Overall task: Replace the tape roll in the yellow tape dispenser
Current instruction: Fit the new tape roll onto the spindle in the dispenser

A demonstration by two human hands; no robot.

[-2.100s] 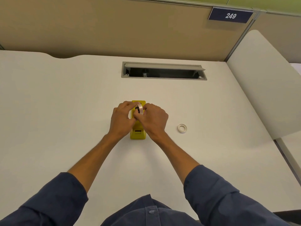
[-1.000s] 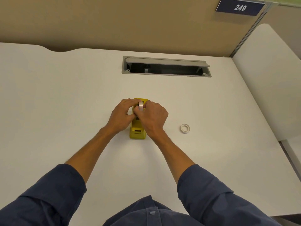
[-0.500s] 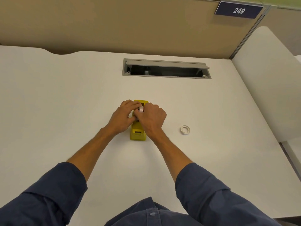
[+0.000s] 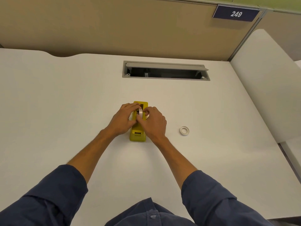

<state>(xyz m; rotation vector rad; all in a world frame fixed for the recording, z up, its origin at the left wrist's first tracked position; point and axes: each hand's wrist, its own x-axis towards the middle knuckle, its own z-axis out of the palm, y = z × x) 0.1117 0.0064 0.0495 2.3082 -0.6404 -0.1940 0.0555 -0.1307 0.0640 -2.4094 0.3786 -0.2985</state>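
I've got the tape roll (image 4: 140, 112) pinched on edge between my left hand (image 4: 123, 121) and right hand (image 4: 153, 122), right over the dispenser (image 4: 138, 134) slot, lengthwise.

White "249" on a dark blue sign (image 4: 236, 13) — partition top, no other text

— Where can you pass?
— Bare table (image 4: 65, 103) lies wide on your left and in front of the dispenser (image 4: 138, 136).
— And on the right?
— A spare roll (image 4: 184, 131) lies flat there, well apart from the dispenser. Farther back the open cable slot (image 4: 166, 73) cuts the table, and the partition (image 4: 114, 30) closes it off.
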